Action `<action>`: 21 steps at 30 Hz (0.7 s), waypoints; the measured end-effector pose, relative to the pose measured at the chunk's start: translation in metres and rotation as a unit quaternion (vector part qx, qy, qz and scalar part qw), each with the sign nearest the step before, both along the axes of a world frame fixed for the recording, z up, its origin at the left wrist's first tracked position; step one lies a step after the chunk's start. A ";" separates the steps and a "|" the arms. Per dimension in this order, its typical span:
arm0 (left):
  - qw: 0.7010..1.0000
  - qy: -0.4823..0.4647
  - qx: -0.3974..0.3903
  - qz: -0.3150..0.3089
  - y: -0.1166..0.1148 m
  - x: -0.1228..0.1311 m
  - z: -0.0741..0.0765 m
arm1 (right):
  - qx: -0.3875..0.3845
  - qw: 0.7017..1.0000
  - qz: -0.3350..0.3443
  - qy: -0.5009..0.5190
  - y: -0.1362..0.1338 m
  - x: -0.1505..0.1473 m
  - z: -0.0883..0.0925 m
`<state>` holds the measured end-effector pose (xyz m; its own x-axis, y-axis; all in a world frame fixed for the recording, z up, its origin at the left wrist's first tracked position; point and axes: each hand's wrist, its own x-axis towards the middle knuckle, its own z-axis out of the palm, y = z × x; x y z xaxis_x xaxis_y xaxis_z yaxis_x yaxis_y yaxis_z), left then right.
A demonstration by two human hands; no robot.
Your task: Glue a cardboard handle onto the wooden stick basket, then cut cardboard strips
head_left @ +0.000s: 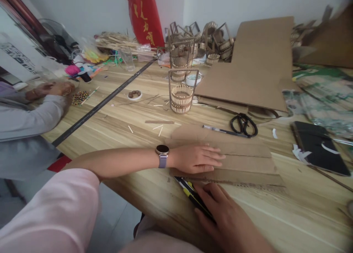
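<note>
My left hand (194, 158) lies flat on a creased piece of cardboard (245, 157), its fingers stretched out toward the right. Below it, near the table's front edge, my right hand (220, 205) is wrapped round a black and yellow utility knife (190, 192). The knife lies low against the tabletop, its tip end pointing up and left to the lower edge of the cardboard. Part of its handle is hidden under my right fingers. Just beyond the cardboard are a pen (217, 129) and black-handled scissors (244, 125).
A small wooden bucket (181, 98) stands mid-table, with several more piled behind. Large cardboard (259, 65) lies at the back right. A black phone-like slab (317, 146) is at right. Across a dark strip (110, 98), another person's hands (52, 89) work at left.
</note>
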<state>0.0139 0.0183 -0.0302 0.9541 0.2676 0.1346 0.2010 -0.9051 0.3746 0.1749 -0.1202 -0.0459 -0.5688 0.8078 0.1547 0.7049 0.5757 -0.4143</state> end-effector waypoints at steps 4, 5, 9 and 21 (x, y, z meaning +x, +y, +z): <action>0.989 -0.114 -0.073 0.067 0.001 -0.032 0.018 | -0.069 0.997 -0.012 0.037 -0.001 0.006 0.008; 0.983 -0.140 -0.086 0.086 -0.002 -0.042 0.025 | -0.088 0.995 -0.012 0.048 0.000 0.008 0.012; 0.949 -0.168 -0.099 0.248 -0.026 -0.079 0.044 | -0.134 0.987 -0.005 0.090 0.008 0.012 0.027; 0.738 -0.167 -0.501 0.421 -0.098 -0.089 0.006 | -0.184 0.981 -0.004 0.053 0.027 0.004 0.049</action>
